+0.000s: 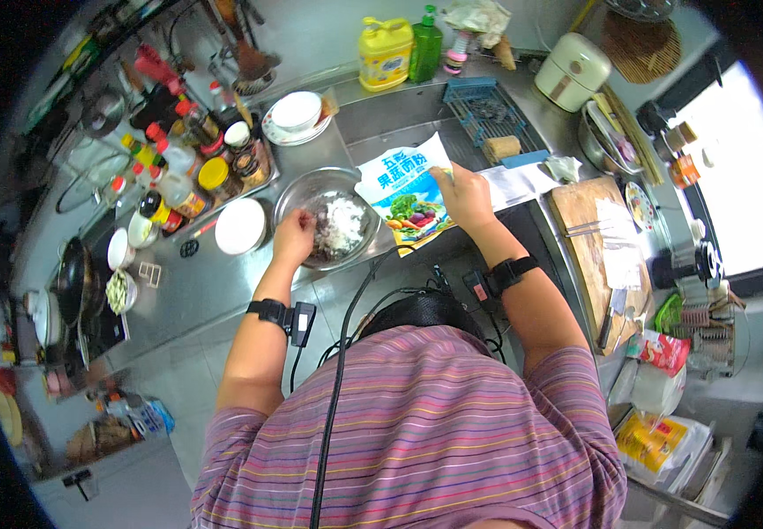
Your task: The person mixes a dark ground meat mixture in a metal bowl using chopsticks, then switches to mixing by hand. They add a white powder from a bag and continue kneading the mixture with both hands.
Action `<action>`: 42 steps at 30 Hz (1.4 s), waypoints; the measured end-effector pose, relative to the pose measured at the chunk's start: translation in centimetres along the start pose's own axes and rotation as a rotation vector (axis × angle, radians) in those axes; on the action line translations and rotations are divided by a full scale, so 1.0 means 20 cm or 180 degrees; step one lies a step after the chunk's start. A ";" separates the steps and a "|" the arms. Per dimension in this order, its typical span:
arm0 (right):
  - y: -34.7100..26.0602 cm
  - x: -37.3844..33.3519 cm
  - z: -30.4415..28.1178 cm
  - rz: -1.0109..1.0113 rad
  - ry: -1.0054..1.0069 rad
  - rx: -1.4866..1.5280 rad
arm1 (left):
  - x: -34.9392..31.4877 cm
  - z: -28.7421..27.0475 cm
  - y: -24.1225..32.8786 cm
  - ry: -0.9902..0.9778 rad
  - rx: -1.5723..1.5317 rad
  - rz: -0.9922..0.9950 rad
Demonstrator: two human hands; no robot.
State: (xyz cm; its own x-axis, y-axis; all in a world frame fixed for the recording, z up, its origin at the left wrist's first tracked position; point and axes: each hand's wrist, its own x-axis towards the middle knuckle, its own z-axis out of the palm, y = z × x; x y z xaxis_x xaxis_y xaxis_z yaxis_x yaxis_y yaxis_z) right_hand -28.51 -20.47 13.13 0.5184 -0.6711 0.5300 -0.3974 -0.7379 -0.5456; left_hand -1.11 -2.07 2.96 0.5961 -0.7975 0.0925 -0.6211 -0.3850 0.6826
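Observation:
A steel mixing bowl point(372, 231) stands on the counter in front of me, with a heap of white powder point(343, 225) inside and something darker beside it. My left hand point(293, 236) is closed at the bowl's left rim, its fingers curled over the inner side. To the right, my right hand point(468, 198) grips the upper right edge of a white and blue printed flour bag point(408, 198) with vegetables pictured on it. The bag is tilted beside the bowl's right rim; its torn top edge shows. Left of the bowl sits a white bowl point(240, 226).
Sauce bottles and jars point(215, 179) crowd the back left; a wok point(75, 278) lies beyond. Behind the bag is a sink point(390, 128) with a blue dish rack point(487, 106). At the right, a cutting board point(580, 229) carries a knife point(612, 316). A black cable point(339, 353) hangs before me.

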 end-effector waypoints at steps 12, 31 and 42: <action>0.19 -0.32 -0.58 0.1038 0.2238 0.2531 | 0.14 0.04 -0.20 -0.0039 -0.0138 0.0527; 0.19 -2.29 -1.50 0.2964 0.5587 -0.2082 | 0.41 0.11 -0.17 -0.0539 0.0779 0.0173; 0.42 -2.55 -1.68 0.4130 0.5185 -0.4058 | 0.40 0.10 -0.04 -0.0510 0.1272 0.0555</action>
State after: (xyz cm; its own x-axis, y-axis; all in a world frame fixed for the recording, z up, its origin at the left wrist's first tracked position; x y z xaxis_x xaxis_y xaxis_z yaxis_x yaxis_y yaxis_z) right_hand -83.85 5.08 3.32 -0.7351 0.3250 0.5950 -0.2852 0.6479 -0.7063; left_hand 3.14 -9.18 1.68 0.3988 -0.9159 0.0466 -0.8712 -0.3625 0.3311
